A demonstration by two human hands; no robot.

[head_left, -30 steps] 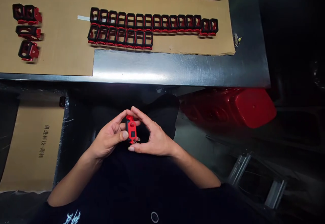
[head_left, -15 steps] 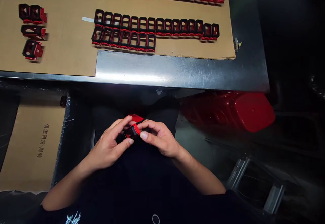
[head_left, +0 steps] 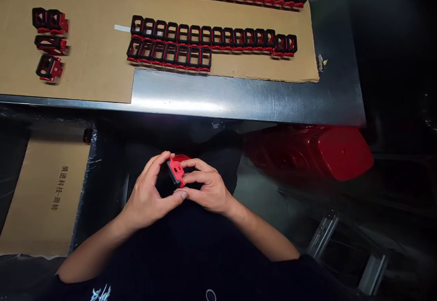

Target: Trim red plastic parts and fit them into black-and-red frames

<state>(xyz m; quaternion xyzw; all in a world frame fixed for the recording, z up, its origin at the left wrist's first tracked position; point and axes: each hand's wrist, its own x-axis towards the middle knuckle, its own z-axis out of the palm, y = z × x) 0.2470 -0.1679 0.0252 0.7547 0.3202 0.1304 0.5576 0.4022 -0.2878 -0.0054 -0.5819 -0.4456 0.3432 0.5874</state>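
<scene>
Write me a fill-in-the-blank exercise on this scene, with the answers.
The left hand and right hand hold a small part coloured red and ____.
The nearer row of frames holds ____ frames.
The steel table is partly covered by a sheet of ____.

Answers: black; seven; cardboard
</scene>
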